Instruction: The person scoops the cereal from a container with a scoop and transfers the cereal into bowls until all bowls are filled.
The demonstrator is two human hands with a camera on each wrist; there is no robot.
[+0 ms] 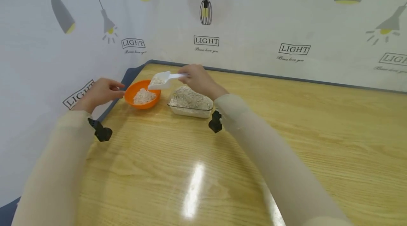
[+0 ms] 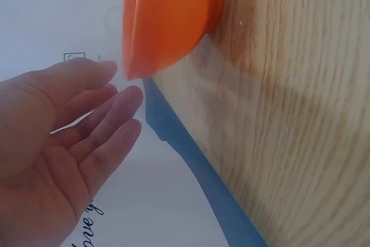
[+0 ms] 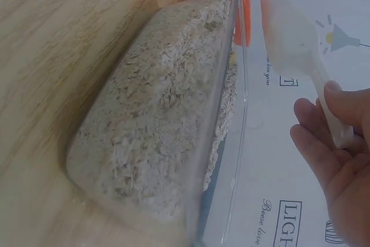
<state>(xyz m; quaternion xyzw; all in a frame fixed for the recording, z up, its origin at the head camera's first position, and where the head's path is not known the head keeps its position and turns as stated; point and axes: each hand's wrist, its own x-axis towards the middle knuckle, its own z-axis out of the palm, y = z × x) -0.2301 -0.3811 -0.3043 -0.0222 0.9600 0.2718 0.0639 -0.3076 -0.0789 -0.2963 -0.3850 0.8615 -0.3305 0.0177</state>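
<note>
Rough flakes (image 1: 190,96) filling clear box (image 1: 190,112) | your right hand (image 1: 198,79) is gripping scoop (image 1: 159,86) | left hand (image 1: 101,93) hovering loosely by round bowl (image 1: 143,106)

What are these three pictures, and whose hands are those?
There's no robot, just one person's bare left hand and right hand. The wide picture is taken from the person's head; the two sideways-looking ones come from the left and right wrists. On the pale wooden table sit a round orange bowl and a clear rectangular container, both holding pale flakes. The right hand holds a white scoop by its handle, flakes inside. The left hand holds nothing, fingers near the bowl's rim.
</note>
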